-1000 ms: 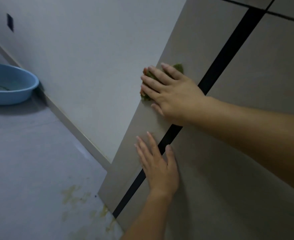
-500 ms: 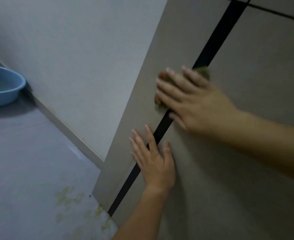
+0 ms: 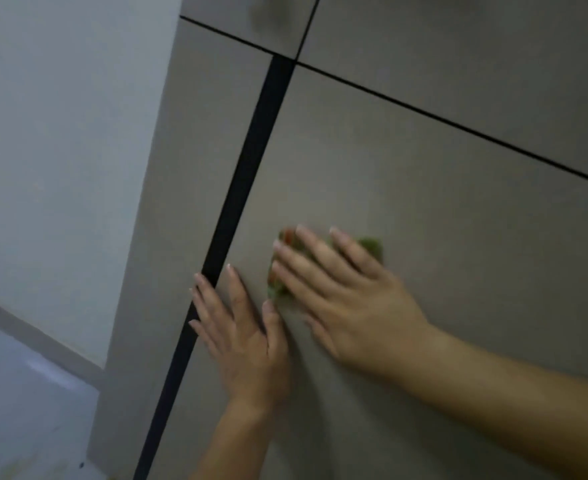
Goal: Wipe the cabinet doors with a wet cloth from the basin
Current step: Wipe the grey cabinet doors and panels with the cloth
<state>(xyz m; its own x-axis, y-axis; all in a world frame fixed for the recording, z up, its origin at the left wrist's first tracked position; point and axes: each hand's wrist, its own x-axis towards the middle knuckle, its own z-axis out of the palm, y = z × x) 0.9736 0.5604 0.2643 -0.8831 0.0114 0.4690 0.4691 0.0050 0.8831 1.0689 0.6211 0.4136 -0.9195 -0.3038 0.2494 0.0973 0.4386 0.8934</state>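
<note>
A grey-brown cabinet door (image 3: 424, 188) fills the right of the head view. A black vertical gap (image 3: 251, 157) splits it from a narrower door panel (image 3: 195, 140) on the left. My right hand (image 3: 341, 292) lies flat on the right door and presses a green cloth (image 3: 372, 245) against it; only the cloth's edges show around the fingers. My left hand (image 3: 240, 327) rests flat on the door just below and left of the right hand, fingers spread, fingertips at the black gap. The basin is out of view.
A white wall (image 3: 60, 133) runs along the left, with a grey skirting board (image 3: 33, 334) at its foot and pale floor (image 3: 19, 417) below. Thin dark seams (image 3: 458, 126) separate upper cabinet panels (image 3: 476, 46) from the door.
My right hand has slid the cloth from the left panel across the black gap onto the right door. The view has swung right and up, and the blue basin has left the frame.
</note>
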